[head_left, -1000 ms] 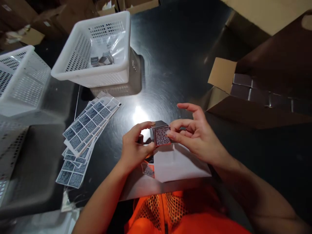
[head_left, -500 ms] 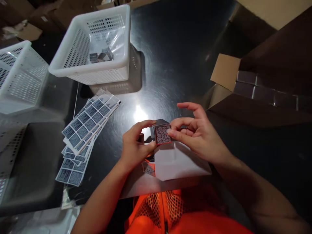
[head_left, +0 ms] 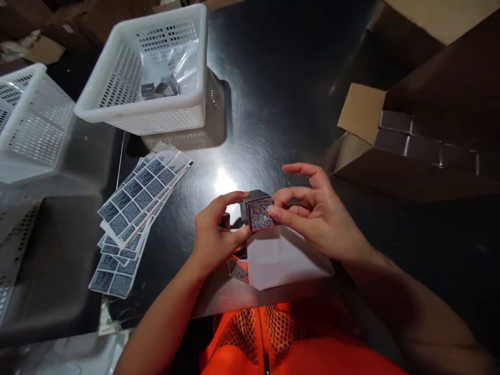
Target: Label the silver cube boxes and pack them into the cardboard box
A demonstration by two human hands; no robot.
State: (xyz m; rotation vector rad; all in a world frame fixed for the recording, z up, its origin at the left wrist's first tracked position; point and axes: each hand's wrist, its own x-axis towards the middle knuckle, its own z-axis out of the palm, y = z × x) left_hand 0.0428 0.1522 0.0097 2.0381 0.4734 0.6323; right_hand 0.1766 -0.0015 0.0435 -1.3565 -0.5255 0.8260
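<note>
Left hand [head_left: 213,237] grasps the small box [head_left: 255,210] at centre frame, thumb and fingers on its left side. Right hand [head_left: 312,211] pinches the box's right edge with thumb and index fingertip, at the code label [head_left: 261,215] on the near face; other fingers spread upward. Box is held just above the desk [head_left: 273,94], over a white sheet [head_left: 285,258] lying at the near edge. A small code sticker [head_left: 237,271] lies beside the sheet, below the left hand. Left of the hands, a fanned stack of label sheets [head_left: 136,205] lies on the desk. Upper left, a white basket [head_left: 146,112] holds a clear bag and a few small boxes; a second white basket [head_left: 27,125] sits at the far left edge. Right of frame, an open carton [head_left: 361,112] shows rows of dark boxes [head_left: 422,143]. Orange mesh vest [head_left: 269,333] at bottom centre.
</note>
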